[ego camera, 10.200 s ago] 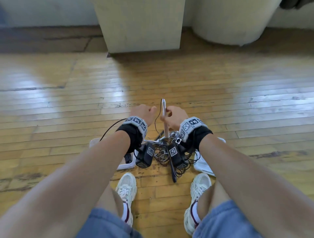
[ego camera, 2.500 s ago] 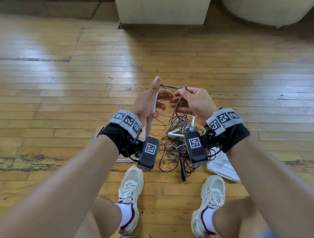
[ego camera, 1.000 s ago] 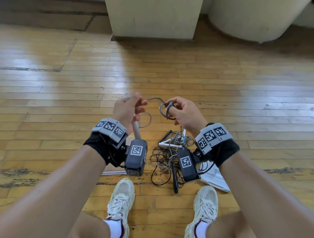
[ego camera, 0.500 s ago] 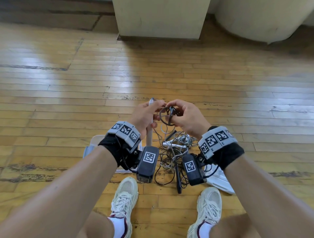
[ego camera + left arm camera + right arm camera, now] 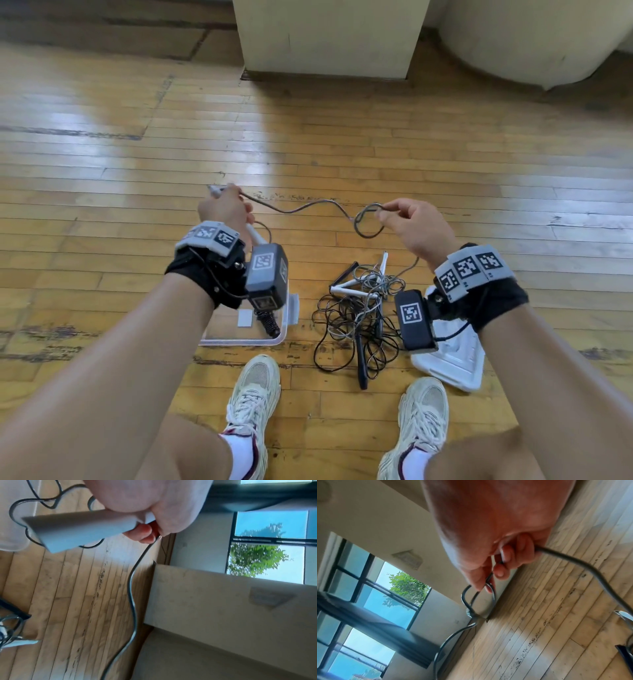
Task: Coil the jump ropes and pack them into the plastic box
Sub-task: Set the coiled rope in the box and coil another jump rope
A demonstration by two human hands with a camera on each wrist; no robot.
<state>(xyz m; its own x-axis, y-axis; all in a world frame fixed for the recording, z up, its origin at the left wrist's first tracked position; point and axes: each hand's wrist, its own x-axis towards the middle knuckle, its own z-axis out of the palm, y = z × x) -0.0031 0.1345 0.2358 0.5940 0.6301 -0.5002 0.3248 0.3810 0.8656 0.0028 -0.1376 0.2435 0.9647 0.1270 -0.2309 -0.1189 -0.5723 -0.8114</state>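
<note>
From the head cam, your left hand (image 5: 224,209) is wrapped around a white handle (image 5: 254,234), fingers curled tight on it. Its grey rope (image 5: 310,205) runs across to your right hand (image 5: 412,228), which pinches a small loop (image 5: 368,222) of it between thumb and fingertips. Both hands are up off the floor (image 5: 445,154). Below them, between your shoes, sits the tangled pile (image 5: 358,318) of the other ropes, black and white handles mixed in. The clear box (image 5: 239,339) is on the floor just left of the pile, partly hidden under your left wrist. The white lid (image 5: 455,366) lies right of the pile, by your right shoe (image 5: 419,421).

Left wrist cam: your fingers (image 5: 142,533) are closed round the handle (image 5: 80,530), and the rope (image 5: 132,588) leaves your grip and snakes down across the picture. It's a bit blurry.

Right wrist cam: thumb and fingertips (image 5: 499,572) squeeze the loop (image 5: 477,601), other fingers curled in. One strand of rope (image 5: 583,569) goes off to the right from the palm, another drops from the loop.
</note>
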